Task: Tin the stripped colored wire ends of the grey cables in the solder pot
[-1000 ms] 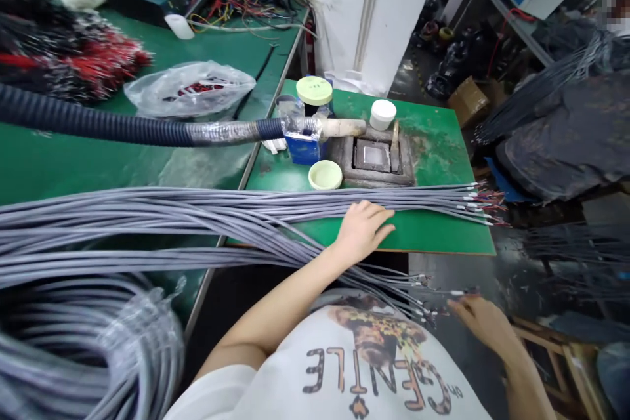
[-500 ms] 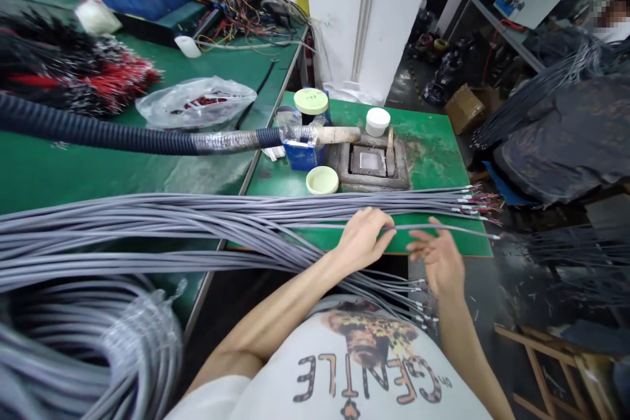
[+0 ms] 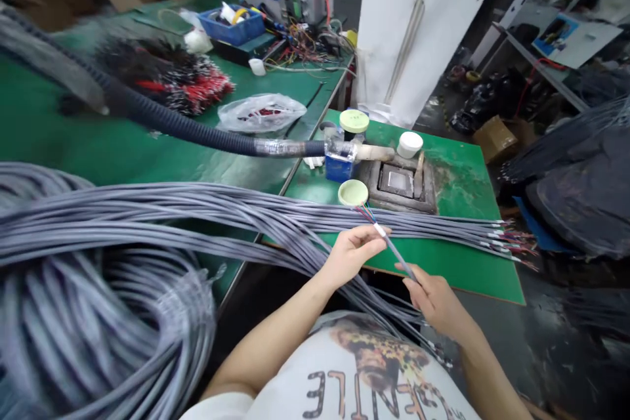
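A grey cable point(image 3: 396, 253) is held between my two hands, its stripped end pointing up and away to the left. Red, blue and green wires point(image 3: 365, 212) fan out beyond a white band near that end. My left hand point(image 3: 355, 249) is closed with thumb and fingers by the band. Lower down, my right hand point(image 3: 429, 293) pinches the same cable. Behind them a bundle of grey cables point(image 3: 433, 226) lies across the green bench, its wire ends at the right. More cables point(image 3: 378, 305) hang below my hands, close to my shirt.
Past the bundle sits a square solder pot point(image 3: 401, 180), with a pale green lid point(image 3: 353, 192), a white jar point(image 3: 410, 144) and a blue box point(image 3: 339, 167) around it. A ribbed hose point(image 3: 211, 136) crosses from the left. Coiled cable point(image 3: 113, 328) fills the lower left.
My right hand, open before, has closed on the cable. The cable's wire end has swung from the right to point up-left between my hands. The camera view has shifted left.
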{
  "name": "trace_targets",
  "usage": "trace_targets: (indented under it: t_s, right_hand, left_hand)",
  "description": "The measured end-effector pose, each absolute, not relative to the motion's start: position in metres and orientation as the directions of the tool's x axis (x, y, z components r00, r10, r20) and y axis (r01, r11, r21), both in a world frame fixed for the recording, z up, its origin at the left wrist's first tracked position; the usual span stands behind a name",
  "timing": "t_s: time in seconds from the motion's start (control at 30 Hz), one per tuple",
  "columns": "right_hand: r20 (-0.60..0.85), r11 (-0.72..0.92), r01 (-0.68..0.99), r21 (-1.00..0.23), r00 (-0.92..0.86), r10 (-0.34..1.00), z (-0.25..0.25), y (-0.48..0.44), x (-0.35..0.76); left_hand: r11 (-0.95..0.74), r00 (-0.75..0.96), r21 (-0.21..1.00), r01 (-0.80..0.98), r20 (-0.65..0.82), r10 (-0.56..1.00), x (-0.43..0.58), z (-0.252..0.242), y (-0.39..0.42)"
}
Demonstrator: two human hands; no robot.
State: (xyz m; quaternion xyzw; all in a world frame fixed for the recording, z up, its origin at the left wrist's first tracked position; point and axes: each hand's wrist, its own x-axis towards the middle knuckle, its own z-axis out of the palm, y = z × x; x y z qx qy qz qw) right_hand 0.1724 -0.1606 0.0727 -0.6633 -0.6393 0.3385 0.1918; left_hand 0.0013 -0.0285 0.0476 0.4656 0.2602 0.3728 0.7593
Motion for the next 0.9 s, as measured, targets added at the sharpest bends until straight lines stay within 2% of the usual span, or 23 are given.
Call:
trace_targets:
  t_s: [0.17,0.27,0.4,0.6,0.9]
  right_hand:
    - [-0.268,-0.104,0.725,-0.681,-0.115,0.957,0.077,-0.160,0.173]
    - [-0.177,-0.069,0.675,-0.735,-0.093,0.980,0.076,-0.158,0.174]
    - [-0.071,-0.076,0.602,-0.795,0.032,0.997,0.071,-0.155,0.169]
    - [-0.065,-0.105,0.531,-0.841,0.093,0.993,0.064,-0.155,0.167]
    - [-0.098,-0.130,0.527,-0.840,0.089,0.991,0.066,-0.153,0.168]
  left_hand:
    - [0.376,0.589,0.869,-0.323,-0.127,0.798,0.003,0.047,-0.031]
    - [0.427,0.680,0.853,-0.299,-0.124,0.723,0.009,0.045,-0.041]
    - [0.510,0.742,0.802,-0.311,-0.130,0.658,0.018,0.046,-0.050]
    - [0.475,0.565,0.762,-0.440,-0.175,0.806,0.019,0.041,-0.042]
    - [0.465,0.547,0.744,-0.480,-0.161,0.822,0.020,0.039,-0.040]
